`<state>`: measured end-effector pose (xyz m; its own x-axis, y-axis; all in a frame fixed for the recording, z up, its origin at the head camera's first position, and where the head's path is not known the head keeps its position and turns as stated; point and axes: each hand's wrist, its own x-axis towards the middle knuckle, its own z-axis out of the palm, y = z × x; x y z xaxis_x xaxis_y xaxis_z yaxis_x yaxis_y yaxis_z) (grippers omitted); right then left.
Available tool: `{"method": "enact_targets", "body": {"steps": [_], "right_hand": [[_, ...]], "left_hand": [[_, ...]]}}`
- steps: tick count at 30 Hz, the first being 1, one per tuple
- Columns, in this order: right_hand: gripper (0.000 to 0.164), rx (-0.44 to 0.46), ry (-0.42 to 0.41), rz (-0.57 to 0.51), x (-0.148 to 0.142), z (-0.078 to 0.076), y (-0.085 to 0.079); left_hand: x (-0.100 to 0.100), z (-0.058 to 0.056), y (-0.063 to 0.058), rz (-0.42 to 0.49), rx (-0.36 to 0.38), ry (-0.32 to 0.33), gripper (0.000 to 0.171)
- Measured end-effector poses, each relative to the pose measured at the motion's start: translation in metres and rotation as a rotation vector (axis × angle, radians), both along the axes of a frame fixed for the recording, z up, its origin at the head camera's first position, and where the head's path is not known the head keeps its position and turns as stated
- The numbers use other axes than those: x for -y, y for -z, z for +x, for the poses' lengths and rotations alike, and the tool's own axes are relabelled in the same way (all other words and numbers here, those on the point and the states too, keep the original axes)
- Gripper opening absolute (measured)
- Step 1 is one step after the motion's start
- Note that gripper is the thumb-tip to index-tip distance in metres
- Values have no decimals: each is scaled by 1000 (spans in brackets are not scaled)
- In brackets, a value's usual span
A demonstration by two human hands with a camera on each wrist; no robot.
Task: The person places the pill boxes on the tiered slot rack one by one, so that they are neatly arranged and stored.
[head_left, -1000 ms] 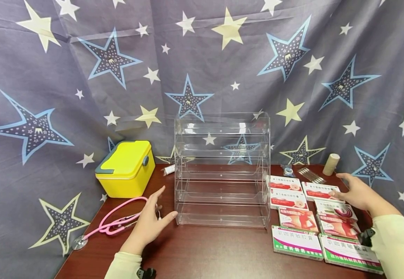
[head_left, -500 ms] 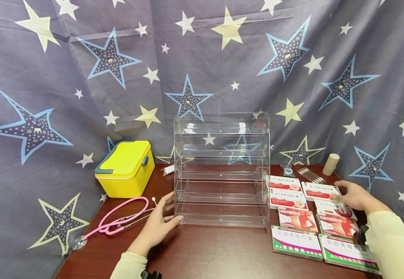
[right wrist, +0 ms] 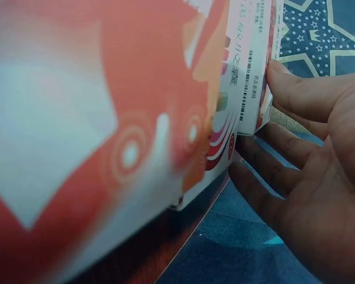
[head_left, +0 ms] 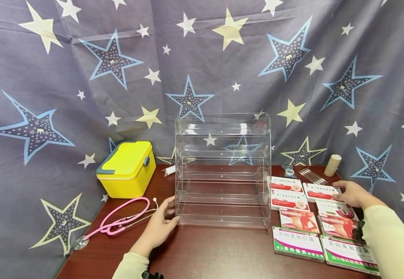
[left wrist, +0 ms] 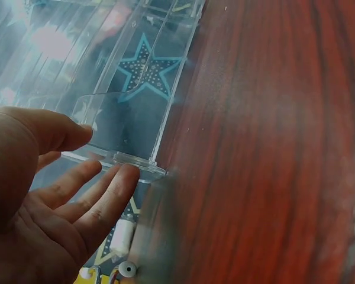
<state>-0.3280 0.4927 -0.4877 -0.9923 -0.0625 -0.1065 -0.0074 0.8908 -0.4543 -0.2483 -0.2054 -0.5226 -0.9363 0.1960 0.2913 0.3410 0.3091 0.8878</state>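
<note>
A clear acrylic tiered rack [head_left: 222, 220] stands upright in the middle of the table. At its lower left corner my left hand [head_left: 159, 228] touches the side, with the thumb near the front edge. In the left wrist view, the fairly straight fingers [left wrist: 109, 204] lie against the rack's side panel. My right hand [head_left: 356, 195] pinches the right end of a white-and-red medicine box [head_left: 320, 191], thumb at the near corner and fingers at the far one. In the right wrist view, the thumb [right wrist: 296, 89] meets that box's edge.
Several more medicine boxes [head_left: 298, 242] lie in two columns right of the rack. Behind them are a tape roll [head_left: 289, 171], a pack of swabs [head_left: 312, 175] and a beige bandage roll [head_left: 332, 165]. At left are a yellow case [head_left: 125, 170] and a pink stethoscope [head_left: 112, 228].
My left hand has moved right and up against the rack's lower left side. The right hand has lowered slightly, its fingers closing in on the end of the medicine box.
</note>
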Motion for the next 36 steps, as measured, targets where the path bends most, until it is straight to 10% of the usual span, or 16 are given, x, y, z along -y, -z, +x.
{"method": "enact_targets", "body": {"steps": [17, 36], "right_hand": [[69, -119, 61, 7, 2, 10, -6], [22, -341, 134, -87, -7, 19, -17]], "left_hand": [[1, 0, 2, 35, 42, 14, 70], [2, -2, 5, 28, 45, 15, 70]]}}
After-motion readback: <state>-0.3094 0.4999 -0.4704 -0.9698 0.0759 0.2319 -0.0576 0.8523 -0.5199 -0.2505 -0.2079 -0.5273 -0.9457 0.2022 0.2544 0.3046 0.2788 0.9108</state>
